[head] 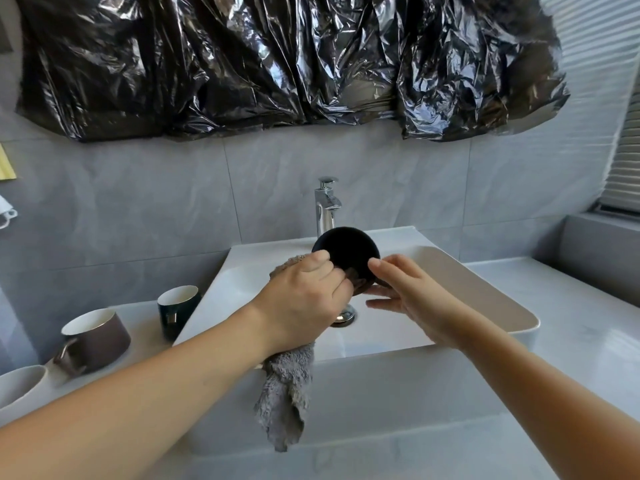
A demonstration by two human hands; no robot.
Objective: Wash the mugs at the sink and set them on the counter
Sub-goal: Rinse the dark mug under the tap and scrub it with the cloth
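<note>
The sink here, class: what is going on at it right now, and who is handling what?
A person is wiping a black mug over the white sink. The left hand grips a grey cloth against the mug, and the right hand steadies it from the other side. The tap shows no running water. Three more mugs stand on the counter to the left: a dark green mug, a brown mug and a white mug.
</note>
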